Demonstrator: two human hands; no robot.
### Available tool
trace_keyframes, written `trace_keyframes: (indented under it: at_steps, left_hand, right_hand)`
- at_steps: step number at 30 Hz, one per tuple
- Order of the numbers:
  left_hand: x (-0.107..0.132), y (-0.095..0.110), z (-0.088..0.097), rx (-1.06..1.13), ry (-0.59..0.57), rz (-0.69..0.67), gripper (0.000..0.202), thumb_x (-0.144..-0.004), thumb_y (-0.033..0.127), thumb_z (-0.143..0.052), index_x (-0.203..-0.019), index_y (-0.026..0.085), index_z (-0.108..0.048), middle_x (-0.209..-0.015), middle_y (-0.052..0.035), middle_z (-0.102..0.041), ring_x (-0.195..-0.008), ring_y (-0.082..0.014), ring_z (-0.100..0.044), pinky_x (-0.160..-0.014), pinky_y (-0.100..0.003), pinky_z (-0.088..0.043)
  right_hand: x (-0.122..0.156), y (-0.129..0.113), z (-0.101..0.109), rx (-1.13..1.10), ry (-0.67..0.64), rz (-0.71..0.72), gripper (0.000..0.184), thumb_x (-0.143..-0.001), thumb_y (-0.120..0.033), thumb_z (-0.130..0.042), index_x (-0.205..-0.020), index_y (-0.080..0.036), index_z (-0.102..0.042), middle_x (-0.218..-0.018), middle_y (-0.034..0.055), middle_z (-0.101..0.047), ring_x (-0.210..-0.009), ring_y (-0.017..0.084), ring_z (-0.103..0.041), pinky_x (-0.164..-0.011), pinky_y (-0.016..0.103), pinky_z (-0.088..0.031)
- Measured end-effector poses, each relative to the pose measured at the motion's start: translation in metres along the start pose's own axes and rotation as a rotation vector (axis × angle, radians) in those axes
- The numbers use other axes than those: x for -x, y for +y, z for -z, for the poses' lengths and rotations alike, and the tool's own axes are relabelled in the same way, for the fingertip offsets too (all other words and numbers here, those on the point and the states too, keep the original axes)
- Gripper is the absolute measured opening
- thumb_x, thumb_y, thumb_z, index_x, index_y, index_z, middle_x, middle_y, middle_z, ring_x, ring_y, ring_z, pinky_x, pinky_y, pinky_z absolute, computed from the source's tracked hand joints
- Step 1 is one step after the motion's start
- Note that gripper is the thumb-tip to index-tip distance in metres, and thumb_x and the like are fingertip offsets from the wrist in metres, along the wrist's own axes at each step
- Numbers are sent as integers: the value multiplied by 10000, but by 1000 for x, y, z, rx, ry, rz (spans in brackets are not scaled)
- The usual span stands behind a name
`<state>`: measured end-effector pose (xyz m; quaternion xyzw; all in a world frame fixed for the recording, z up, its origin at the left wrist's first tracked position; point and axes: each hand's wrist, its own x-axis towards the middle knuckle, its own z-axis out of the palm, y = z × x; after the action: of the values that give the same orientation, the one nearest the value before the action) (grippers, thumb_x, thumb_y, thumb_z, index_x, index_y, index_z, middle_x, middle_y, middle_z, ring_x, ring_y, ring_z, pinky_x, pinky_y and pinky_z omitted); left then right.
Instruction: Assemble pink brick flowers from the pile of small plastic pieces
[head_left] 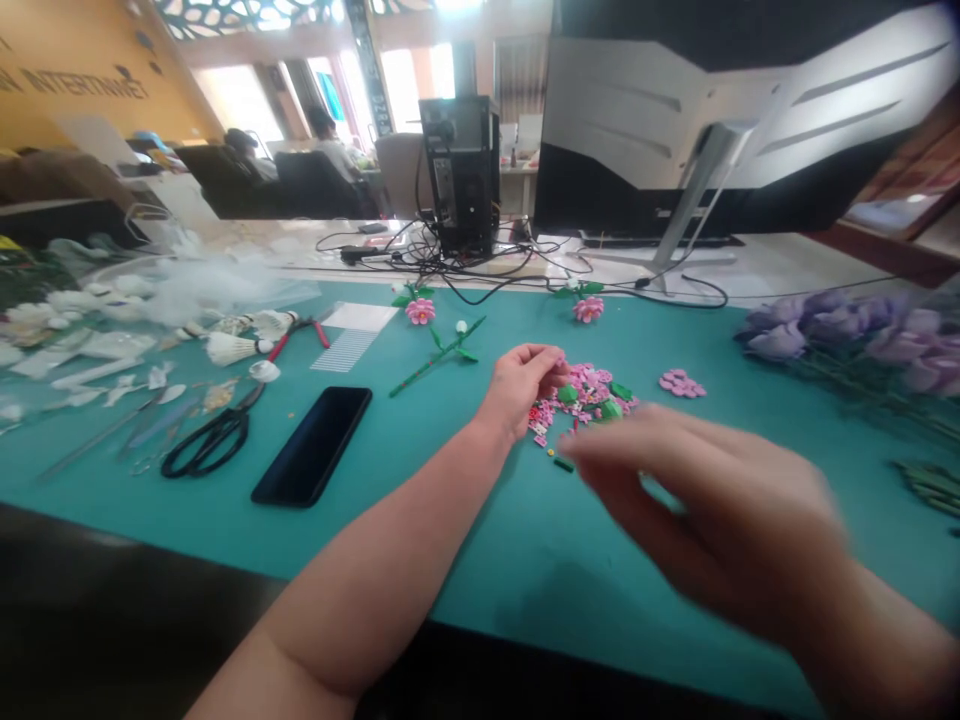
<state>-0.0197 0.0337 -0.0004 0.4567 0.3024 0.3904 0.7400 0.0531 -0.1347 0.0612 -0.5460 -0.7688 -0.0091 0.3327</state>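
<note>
My left hand point(527, 385) reaches to the left edge of a pile of small toy building bricks point(589, 385), mostly pink with some green, red and white. Its thumb and fingers are pinched together, and a small pink brick point(561, 359) seems to show at the fingertips. In the foreground my right hand point(705, 500) is raised over the mat, smeared by motion; its fingertips cannot be made out, and it covers part of the mat. A dark green brick point(563, 465) and a tiny yellow brick point(550, 453) lie just in front of the pile.
Pink bricks point(682, 383) lie grouped to the right. Behind are two brick flowers point(420, 311) point(589, 309) and a green brick stem point(437, 357). A phone point(313, 445), black scissors point(206, 443), red-handled pliers point(300, 338) and shuttlecocks point(232, 347) sit left; purple flowers point(840, 335) right.
</note>
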Motion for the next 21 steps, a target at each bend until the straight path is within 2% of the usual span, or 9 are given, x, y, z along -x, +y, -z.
trace_keyframes:
  at_steps: [1, 3, 5, 8, 17, 19, 21]
  left_hand:
    - [-1, -1, 1, 7, 3, -12, 125, -779, 238, -664, -762, 136, -594, -663, -18, -645, -532, -72, -574, -525, -189, -409]
    - [-2, -2, 2, 25, 3, -33, 131, -774, 240, -668, -761, 134, -592, -661, -16, -640, -528, -68, -563, -533, -192, -413]
    - [-4, -2, 3, 36, 7, -41, 133, -773, 238, -667, -765, 131, -589, -663, -17, -637, -526, -65, -557, -537, -192, -415]
    - [-5, -1, 5, 43, 15, -41, 128, -774, 230, -663, -778, 127, -587, -665, -18, -634, -525, -64, -553, -544, -195, -421]
    - [-3, 1, 4, 23, 23, -36, 120, -775, 226, -662, -773, 123, -600, -680, -28, -635, -554, -72, -570, -553, -195, -430]
    - [-3, 1, 3, 29, 21, -31, 119, -776, 222, -663, -774, 121, -599, -685, -32, -641, -563, -76, -580, -562, -197, -438]
    - [-3, 1, 3, 45, 12, -29, 113, -776, 211, -664, -783, 119, -599, -698, -38, -650, -578, -83, -595, -588, -208, -456]
  right_hand:
    - [-15, 12, -4, 59, 17, -21, 220, -929, -248, -453, -956, -289, -668, -890, 33, -665, -742, 157, -607, -643, 266, -455]
    - [-29, 37, -18, 153, -113, -4, 225, -909, -180, -460, -916, -236, -678, -949, 58, -642, -790, 168, -583, -665, 277, -437]
    - [-29, 59, -37, 242, -283, 37, 237, -886, -121, -462, -856, -205, -681, -875, 71, -627, -832, 194, -550, -670, 288, -416]
    - [-22, 79, -60, 304, -405, 73, 236, -898, -118, -453, -864, -187, -676, -854, 80, -610, -858, 201, -516, -671, 288, -394]
    - [-27, 86, -79, 312, -473, 112, 172, -858, -135, -527, -742, -179, -646, -790, 57, -586, -781, 180, -482, -626, 273, -352]
    - [-26, 87, -81, 302, -446, 105, 202, -883, -156, -488, -754, -171, -643, -794, 65, -595, -773, 178, -496, -634, 275, -359]
    - [-26, 88, -78, 259, -362, 35, 227, -903, -182, -446, -790, -167, -642, -814, 71, -611, -748, 170, -514, -630, 274, -366]
